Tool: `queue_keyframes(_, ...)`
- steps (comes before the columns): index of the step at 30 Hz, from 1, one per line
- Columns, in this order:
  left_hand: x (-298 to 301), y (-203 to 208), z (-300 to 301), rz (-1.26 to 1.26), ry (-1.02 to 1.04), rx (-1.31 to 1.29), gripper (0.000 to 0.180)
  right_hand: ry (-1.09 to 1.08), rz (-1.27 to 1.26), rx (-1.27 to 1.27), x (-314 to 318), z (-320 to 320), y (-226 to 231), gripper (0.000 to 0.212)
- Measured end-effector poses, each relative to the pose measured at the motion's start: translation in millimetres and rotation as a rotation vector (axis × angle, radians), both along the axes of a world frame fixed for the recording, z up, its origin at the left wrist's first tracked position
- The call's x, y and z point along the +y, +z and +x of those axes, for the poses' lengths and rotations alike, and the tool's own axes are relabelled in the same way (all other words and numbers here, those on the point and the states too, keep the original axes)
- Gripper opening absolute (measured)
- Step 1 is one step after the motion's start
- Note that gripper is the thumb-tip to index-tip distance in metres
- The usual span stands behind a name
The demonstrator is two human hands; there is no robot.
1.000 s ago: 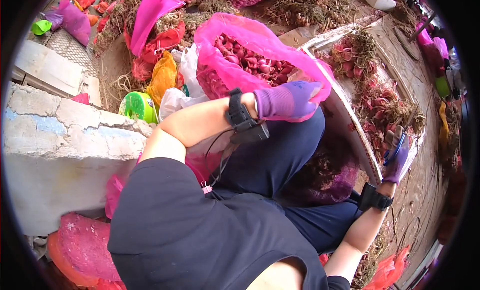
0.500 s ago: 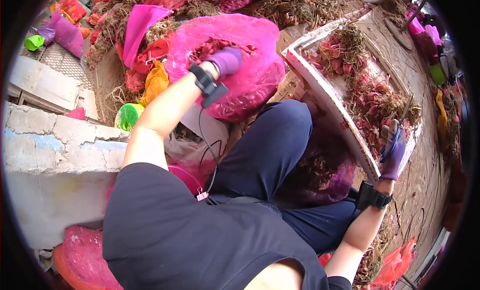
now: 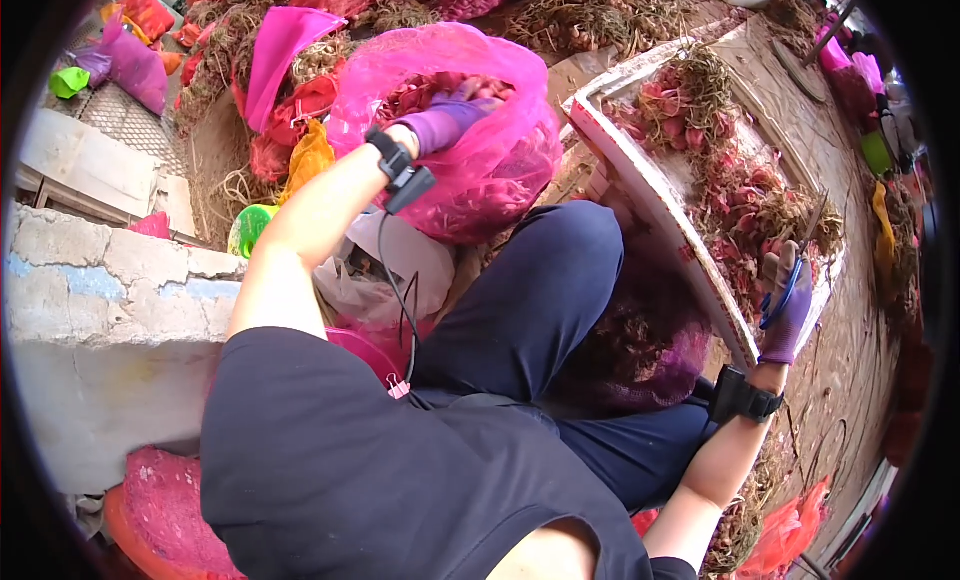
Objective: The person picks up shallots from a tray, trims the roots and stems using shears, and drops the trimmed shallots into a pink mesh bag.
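My left hand (image 3: 450, 120), in a purple glove, reaches into the mouth of a pink mesh bag (image 3: 490, 195). Its fingers stretch out over the small red bulbs, like shallots (image 3: 415, 92), that fill the bag. My right hand (image 3: 785, 305), also gloved, is closed round blue-handled scissors (image 3: 770, 305), whose blades point away from me. That hand is at the near right corner of a white foam tray (image 3: 660, 205). Red bulbs with dry roots and stems (image 3: 740, 195) lie heaped in the tray.
A dark purple mesh bag (image 3: 640, 355) sits beside my knee, under the tray's edge. A cracked concrete ledge (image 3: 120, 280) stands on my left. Dried stems and bulbs (image 3: 590, 20) pile up at the back. A cable (image 3: 395, 270) hangs from my left wrist.
My left hand has gone from a closed shape over the pink bag to stretched fingers among the bulbs, its wrist slightly further left. My right hand and the scissors have barely moved.
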State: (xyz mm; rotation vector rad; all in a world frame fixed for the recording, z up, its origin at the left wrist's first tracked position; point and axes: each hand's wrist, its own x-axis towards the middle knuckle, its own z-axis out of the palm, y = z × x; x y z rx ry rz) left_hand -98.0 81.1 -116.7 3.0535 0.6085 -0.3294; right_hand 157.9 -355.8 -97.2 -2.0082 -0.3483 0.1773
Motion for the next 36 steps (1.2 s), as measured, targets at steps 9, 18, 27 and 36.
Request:
queue_keyframes(9, -29.4, 28.8, -95.4, -0.438, -0.571, 0.102, 0.05, 0.006, -0.008, -0.012, 6.9, -11.0, 8.1, 0.046)
queue_keyframes(18, 25.2, 56.4, -105.3, -0.957, 0.273, -0.027, 0.033, 0.044, -0.019, 0.014, 0.9, 4.3, -6.0, 0.052)
queue_keyframes(27, 49.6, 9.7, -73.1, -0.066, 0.201, -0.394, 0.047, 0.047, 0.11, 0.078, 5.9, -3.7, -6.7, 0.031)
queue_keyframes(36, 72.1, -1.2, -7.8, -0.132, 0.18, -0.168, 0.034, 0.092, 0.062, 0.077, 0.5, 6.7, -15.2, 0.034)
